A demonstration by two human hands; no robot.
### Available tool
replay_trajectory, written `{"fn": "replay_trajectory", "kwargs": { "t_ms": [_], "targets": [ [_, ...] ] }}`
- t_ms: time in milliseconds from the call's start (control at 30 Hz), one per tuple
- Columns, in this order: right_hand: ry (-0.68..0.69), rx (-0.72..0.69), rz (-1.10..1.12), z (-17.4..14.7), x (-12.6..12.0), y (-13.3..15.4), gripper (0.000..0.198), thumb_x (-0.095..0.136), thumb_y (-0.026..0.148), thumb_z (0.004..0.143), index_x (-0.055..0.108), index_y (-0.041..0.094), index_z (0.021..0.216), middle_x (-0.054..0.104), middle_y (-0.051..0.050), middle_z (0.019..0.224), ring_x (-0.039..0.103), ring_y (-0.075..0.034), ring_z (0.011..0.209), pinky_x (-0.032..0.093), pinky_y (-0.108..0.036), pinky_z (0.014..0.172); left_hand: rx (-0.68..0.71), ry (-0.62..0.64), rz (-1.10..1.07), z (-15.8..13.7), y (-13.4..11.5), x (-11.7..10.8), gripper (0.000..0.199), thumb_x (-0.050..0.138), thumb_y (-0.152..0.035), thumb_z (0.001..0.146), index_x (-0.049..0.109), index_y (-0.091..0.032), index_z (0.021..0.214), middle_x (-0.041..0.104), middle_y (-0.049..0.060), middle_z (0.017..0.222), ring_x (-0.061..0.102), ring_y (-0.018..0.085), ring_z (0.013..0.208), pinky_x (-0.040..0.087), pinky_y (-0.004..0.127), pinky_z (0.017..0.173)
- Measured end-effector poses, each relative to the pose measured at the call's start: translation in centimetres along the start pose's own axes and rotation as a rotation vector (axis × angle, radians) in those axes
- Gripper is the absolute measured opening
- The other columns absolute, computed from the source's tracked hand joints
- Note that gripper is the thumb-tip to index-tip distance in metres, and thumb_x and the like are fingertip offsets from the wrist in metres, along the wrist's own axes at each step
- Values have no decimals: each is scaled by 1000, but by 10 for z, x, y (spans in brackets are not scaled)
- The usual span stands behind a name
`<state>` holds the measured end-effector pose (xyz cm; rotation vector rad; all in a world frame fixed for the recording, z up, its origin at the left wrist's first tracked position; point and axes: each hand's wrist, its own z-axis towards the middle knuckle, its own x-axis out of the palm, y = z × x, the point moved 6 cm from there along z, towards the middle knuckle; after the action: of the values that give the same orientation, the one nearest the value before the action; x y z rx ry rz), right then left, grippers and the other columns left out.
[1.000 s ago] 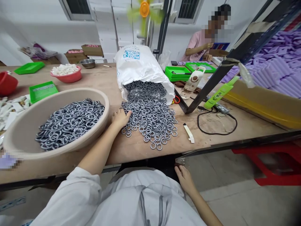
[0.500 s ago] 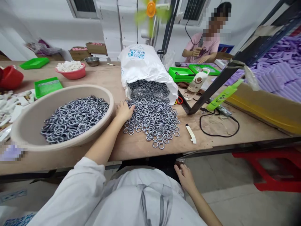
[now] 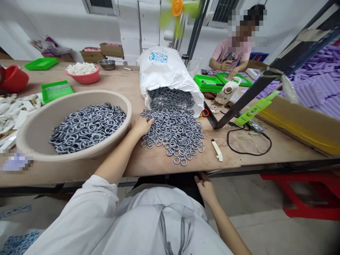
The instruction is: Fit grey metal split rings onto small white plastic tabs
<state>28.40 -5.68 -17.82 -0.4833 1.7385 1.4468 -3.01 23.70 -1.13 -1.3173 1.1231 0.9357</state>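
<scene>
From here, the bare right hand [image 3: 206, 191] has come up to the near edge of the brown wooden table [image 3: 156, 164]; whether it grips anything, I can't tell. Well apart, the left hand [image 3: 141, 127] touches the left side of the heaped shiny grey rings [image 3: 175, 132], fingers partly hidden. That heap looks scarcely altered, so little sorting shows, behind it the white printed sack [image 3: 170, 72].
</scene>
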Motion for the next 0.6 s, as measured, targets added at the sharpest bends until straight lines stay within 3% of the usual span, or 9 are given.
{"fn": "replay_trajectory", "kwargs": {
  "t_ms": [67, 233, 333, 400, 467, 533, 600],
  "targets": [
    [22, -3, -33, 2, 2, 4, 52, 38, 54, 88, 65, 15, 109, 68, -19, 116, 64, -31, 105, 48, -41, 88, -21, -6, 5, -3, -1, -5, 79, 22, -65, 93, 57, -4, 130, 57, 27, 135, 52, 40, 126, 38, 49, 104],
    [171, -103, -171, -25, -10, 24, 49, 38, 54, 95, 60, 21, 66, 68, -7, 72, 63, -21, 67, 41, -30, 62, -82, -113, -75, 20, -5, -15, 79, 23, -63, 93, 48, -5, 139, 45, 26, 147, 42, 40, 135, 33, 50, 108],
    [-60, -229, -194, -19, -51, 54, 54, 37, 54, 97, 52, 21, 57, 59, -4, 59, 55, -17, 57, 35, -28, 59, -117, -109, -132, 42, -6, -12, 80, 13, -63, 93, 48, -11, 142, 41, 21, 153, 35, 41, 140, 32, 55, 109],
    [-338, -287, -171, -3, -90, 73, 50, 35, 50, 99, 57, 20, 64, 60, -6, 64, 56, -18, 63, 39, -29, 64, -118, -78, -146, 52, -5, -10, 81, 10, -63, 93, 50, -13, 142, 43, 20, 152, 36, 41, 140, 32, 56, 108],
    [-532, -280, -166, 22, -122, 84, 41, 38, 46, 99, 66, 18, 89, 67, -10, 81, 61, -22, 77, 42, -31, 72, -106, -44, -148, 55, -5, -7, 83, 10, -64, 92, 53, -12, 139, 49, 22, 147, 43, 41, 136, 34, 56, 107],
    [-550, -260, -242, 53, -138, 89, 39, 38, 40, 99, 63, 15, 114, 67, -13, 99, 61, -25, 91, 44, -34, 80, -92, -19, -138, 51, -4, -5, 86, 10, -66, 92, 55, -9, 137, 53, 25, 142, 48, 40, 132, 36, 53, 106],
    [-474, -216, -396, 83, -140, 90, 40, 45, 39, 95, 62, 12, 120, 63, -18, 111, 58, -29, 101, 44, -38, 87, -73, 1, -120, 45, -5, -5, 88, 10, -67, 91, 57, -6, 135, 56, 26, 139, 50, 40, 130, 37, 52, 106]
  ]
}}
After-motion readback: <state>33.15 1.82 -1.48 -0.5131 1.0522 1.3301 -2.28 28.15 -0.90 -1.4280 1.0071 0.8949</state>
